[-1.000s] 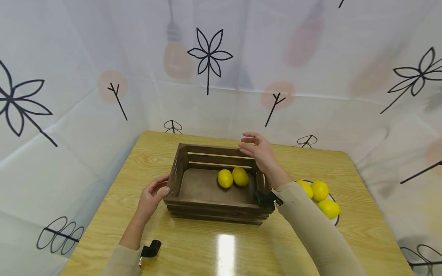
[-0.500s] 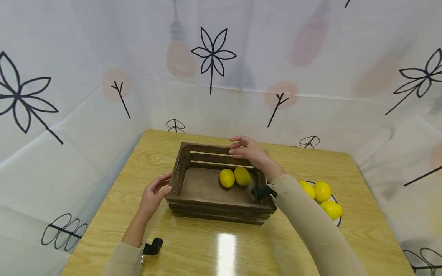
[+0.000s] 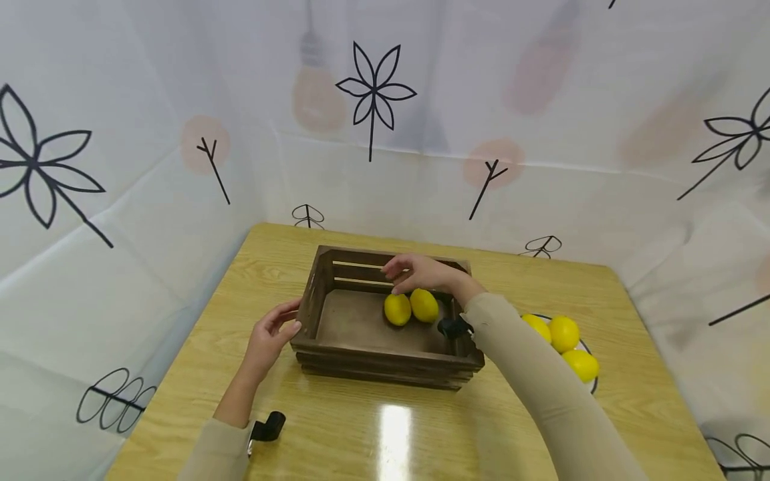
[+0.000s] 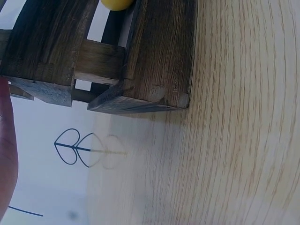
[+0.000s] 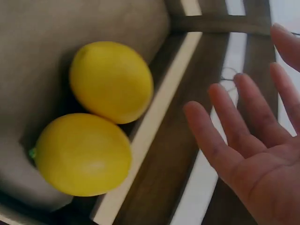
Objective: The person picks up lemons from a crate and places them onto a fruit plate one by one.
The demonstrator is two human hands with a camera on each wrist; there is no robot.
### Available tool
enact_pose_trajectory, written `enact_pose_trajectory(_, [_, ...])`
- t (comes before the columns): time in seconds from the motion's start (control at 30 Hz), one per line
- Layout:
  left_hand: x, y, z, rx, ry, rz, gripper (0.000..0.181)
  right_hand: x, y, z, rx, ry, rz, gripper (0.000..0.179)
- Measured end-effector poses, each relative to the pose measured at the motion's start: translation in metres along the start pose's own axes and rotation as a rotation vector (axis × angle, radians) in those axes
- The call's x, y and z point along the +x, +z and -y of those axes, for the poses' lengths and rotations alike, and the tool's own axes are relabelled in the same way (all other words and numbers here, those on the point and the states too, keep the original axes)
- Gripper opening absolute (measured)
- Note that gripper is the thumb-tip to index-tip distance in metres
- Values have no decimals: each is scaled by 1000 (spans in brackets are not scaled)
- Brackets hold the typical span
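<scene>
Two lemons lie side by side in a brown wooden crate (image 3: 373, 369), a left lemon (image 3: 397, 310) and a right lemon (image 3: 424, 306). My right hand (image 3: 421, 272) hovers over the crate just behind them, its fingers spread and nothing in its grasp. In the right wrist view both lemons, the near lemon (image 5: 84, 154) and the far lemon (image 5: 111, 82), are apart from the fingers (image 5: 236, 117). My left hand (image 3: 267, 341) rests its fingertips against the outside of the crate's left end. Only a sliver of that hand (image 4: 6, 150) shows in the left wrist view.
Right of the crate, partly behind my right sleeve, is a white plate (image 3: 594, 385) with a dark rim, bearing several lemons (image 3: 564, 333). The pale wooden table (image 3: 337, 434) is bounded by a printed white cloth (image 3: 421, 180) at the back and sides.
My right hand has moved left and lower, from above the crate's back right corner to over the lemons. The left hand stays at the crate's left end. The view has shifted slightly.
</scene>
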State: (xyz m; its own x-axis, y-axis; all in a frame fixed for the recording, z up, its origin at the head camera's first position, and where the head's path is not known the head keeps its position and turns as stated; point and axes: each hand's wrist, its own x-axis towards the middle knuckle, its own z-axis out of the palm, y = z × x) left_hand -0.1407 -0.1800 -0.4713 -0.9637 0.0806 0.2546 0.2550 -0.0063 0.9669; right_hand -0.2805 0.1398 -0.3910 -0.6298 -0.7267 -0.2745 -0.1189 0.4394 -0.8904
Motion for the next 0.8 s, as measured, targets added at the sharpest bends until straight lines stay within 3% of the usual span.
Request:
enact_pose_trajectory(0.2, [1, 1, 0, -9, -1, 0, 39, 6, 5, -8, -138, 105, 95, 52])
enact_pose_trajectory(0.43, [2, 2, 0, -39, 1, 11, 39, 13, 11, -15, -298, 209, 99, 54])
enact_pose_trajectory(0.8, [2, 0, -2, -50, 2, 12, 40, 30, 25, -17, -557, 182, 115, 58])
